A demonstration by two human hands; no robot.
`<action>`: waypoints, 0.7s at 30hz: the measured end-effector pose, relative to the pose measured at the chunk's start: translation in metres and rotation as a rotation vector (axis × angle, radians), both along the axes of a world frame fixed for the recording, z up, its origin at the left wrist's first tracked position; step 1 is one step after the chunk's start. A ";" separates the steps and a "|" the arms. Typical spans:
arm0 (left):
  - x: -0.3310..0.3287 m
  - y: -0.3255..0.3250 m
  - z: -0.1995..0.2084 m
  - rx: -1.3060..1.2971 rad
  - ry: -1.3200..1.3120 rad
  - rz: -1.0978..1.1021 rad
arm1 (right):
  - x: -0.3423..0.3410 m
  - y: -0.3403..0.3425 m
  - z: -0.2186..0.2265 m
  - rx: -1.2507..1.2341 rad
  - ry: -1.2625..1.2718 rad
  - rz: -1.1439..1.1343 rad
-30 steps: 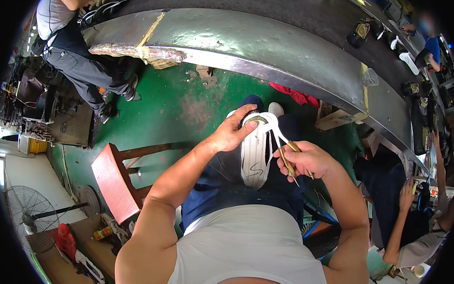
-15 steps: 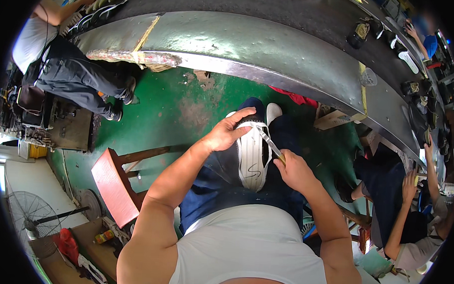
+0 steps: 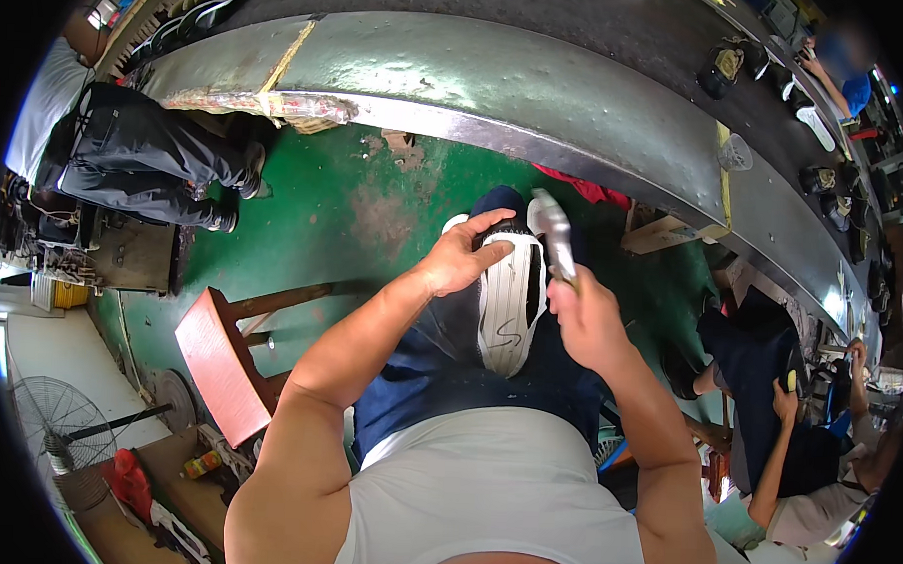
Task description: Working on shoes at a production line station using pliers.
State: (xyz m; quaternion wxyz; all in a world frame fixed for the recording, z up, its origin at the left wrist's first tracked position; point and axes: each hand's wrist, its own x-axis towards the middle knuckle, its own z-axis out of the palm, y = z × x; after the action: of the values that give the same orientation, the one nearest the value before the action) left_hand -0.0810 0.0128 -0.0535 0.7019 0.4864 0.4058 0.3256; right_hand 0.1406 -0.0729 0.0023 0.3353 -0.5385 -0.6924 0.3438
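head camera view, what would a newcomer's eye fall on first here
First, probably, the white shoe sole at the centre, above the dark blue trousers, with the left hand gripping its far end. Just right of it, the right hand holds a shiny metal tool, blurred. Then the bright green floor beyond, with a red-topped stool at the left.
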 end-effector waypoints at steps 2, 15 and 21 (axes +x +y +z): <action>-0.006 0.002 -0.003 0.044 0.097 -0.081 | 0.003 0.019 0.000 -0.228 -0.144 0.092; 0.025 -0.076 -0.033 0.079 0.485 0.062 | -0.001 -0.044 -0.121 -0.403 0.157 -0.365; 0.037 -0.064 -0.045 0.062 0.394 -0.083 | 0.016 -0.053 -0.114 -0.516 0.014 -0.361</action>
State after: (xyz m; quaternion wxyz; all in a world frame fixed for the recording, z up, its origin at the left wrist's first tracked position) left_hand -0.0441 -0.0513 -0.0988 0.6064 0.5784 0.5048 0.2071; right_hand 0.1568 -0.1263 -0.1114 0.2479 -0.7174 -0.4732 0.4471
